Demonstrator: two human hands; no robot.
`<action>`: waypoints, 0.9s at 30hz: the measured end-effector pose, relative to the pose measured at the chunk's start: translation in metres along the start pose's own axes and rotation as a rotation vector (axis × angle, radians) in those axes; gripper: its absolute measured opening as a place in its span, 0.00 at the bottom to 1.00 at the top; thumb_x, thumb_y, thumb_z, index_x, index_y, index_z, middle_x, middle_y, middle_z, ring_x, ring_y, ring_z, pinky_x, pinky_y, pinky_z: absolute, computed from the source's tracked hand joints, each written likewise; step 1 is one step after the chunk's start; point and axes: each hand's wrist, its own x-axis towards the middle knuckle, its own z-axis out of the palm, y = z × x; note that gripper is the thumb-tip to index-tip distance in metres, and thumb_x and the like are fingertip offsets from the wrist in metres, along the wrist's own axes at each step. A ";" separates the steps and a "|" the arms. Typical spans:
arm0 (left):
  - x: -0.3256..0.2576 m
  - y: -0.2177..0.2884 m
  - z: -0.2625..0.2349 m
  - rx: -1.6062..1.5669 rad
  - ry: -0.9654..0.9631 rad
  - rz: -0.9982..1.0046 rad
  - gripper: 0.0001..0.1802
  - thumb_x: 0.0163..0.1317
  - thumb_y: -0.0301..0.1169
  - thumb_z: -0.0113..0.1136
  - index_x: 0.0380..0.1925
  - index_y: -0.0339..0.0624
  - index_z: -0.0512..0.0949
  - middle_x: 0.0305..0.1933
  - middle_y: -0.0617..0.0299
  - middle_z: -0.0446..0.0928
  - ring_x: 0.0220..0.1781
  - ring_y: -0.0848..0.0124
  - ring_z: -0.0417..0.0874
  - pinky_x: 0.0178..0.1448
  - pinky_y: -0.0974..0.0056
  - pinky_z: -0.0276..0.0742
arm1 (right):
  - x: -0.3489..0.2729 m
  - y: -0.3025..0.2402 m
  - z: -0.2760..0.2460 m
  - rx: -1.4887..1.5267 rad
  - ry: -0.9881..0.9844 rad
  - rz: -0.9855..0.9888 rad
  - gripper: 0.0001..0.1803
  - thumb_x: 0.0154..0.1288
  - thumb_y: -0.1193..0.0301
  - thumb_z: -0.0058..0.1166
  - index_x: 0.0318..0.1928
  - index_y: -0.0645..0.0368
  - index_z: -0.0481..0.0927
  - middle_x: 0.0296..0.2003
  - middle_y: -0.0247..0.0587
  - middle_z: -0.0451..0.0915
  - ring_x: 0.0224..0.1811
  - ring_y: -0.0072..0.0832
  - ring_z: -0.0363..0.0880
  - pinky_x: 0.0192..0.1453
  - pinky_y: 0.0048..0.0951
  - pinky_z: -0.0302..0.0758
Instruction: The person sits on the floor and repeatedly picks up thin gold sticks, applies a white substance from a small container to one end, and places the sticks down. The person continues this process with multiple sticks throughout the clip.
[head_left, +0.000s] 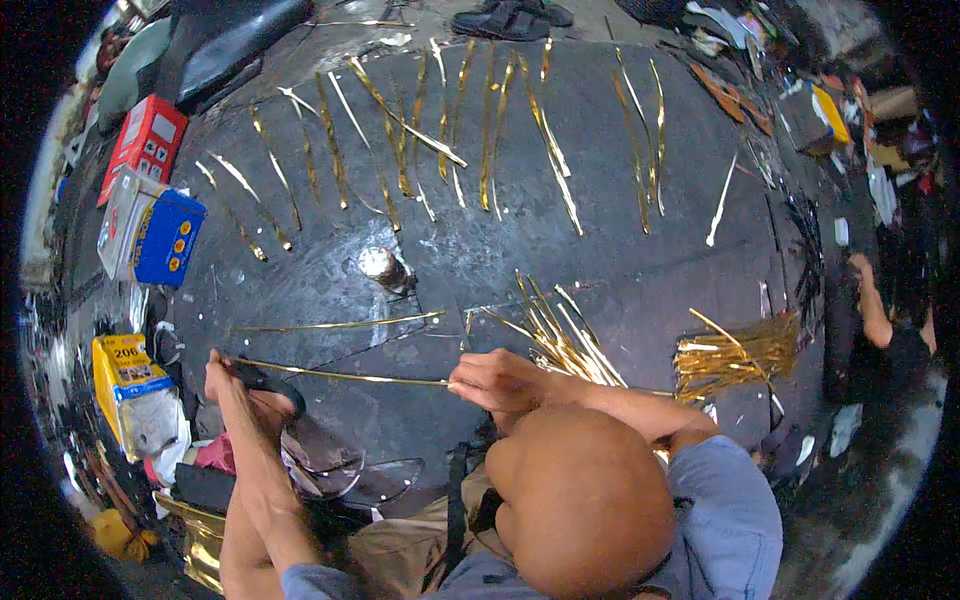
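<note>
My left hand (222, 378) is closed on a black-handled tool (262, 378) at the left end of a long thin gold strip (345, 376). The strip lies stretched across the dark work sheet (640, 270). My right hand (498, 382) pinches its right end. Just beyond my right hand a bundle of gold strips (560, 335) fans out on the sheet. A second single gold strip (340, 323) lies parallel, slightly farther away. My own head and blue shirt fill the lower middle of the view.
Many gold strips (495, 130) lie in rows across the far half of the sheet, and a loose gold pile (735, 355) sits at the right. A small cylinder (385, 266) stands mid-sheet. Red (146, 140), blue (155, 232) and yellow (130, 385) boxes line the left. Another person's arm (873, 305) is at the right edge.
</note>
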 end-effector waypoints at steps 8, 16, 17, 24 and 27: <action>0.020 0.046 -0.010 1.109 0.295 0.163 0.38 0.55 0.56 0.76 0.53 0.33 0.84 0.45 0.45 0.87 0.52 0.56 0.86 0.54 0.49 0.77 | -0.004 0.126 -0.064 -0.257 0.547 0.649 0.11 0.69 0.65 0.58 0.36 0.60 0.86 0.37 0.52 0.86 0.41 0.50 0.85 0.46 0.45 0.80; -0.147 -0.003 0.121 0.689 0.190 0.873 0.43 0.56 0.31 0.77 0.71 0.38 0.69 0.62 0.46 0.74 0.52 0.58 0.81 0.58 0.54 0.79 | -0.033 0.243 -0.141 -0.664 0.872 0.879 0.14 0.63 0.63 0.67 0.40 0.58 0.78 0.44 0.51 0.78 0.50 0.52 0.78 0.56 0.50 0.75; -0.178 -0.010 0.139 0.582 0.087 0.881 0.39 0.57 0.28 0.74 0.70 0.39 0.70 0.62 0.49 0.74 0.54 0.60 0.80 0.57 0.56 0.78 | -0.030 0.240 -0.144 -0.588 0.843 0.872 0.13 0.63 0.64 0.66 0.39 0.58 0.77 0.42 0.51 0.79 0.49 0.53 0.79 0.55 0.50 0.75; -0.379 -0.043 0.197 0.503 -0.842 0.985 0.18 0.55 0.19 0.67 0.48 0.40 0.82 0.54 0.57 0.80 0.54 0.63 0.80 0.55 0.59 0.78 | -0.048 0.096 -0.165 -0.552 0.836 0.579 0.07 0.62 0.73 0.62 0.38 0.59 0.78 0.32 0.44 0.82 0.35 0.44 0.83 0.40 0.41 0.78; -0.446 -0.049 0.207 0.389 -1.170 0.702 0.18 0.55 0.20 0.69 0.48 0.38 0.84 0.51 0.56 0.81 0.51 0.65 0.83 0.53 0.63 0.82 | -0.047 0.019 -0.176 -0.304 0.992 0.327 0.07 0.61 0.76 0.66 0.37 0.60 0.80 0.34 0.38 0.84 0.35 0.28 0.84 0.41 0.32 0.79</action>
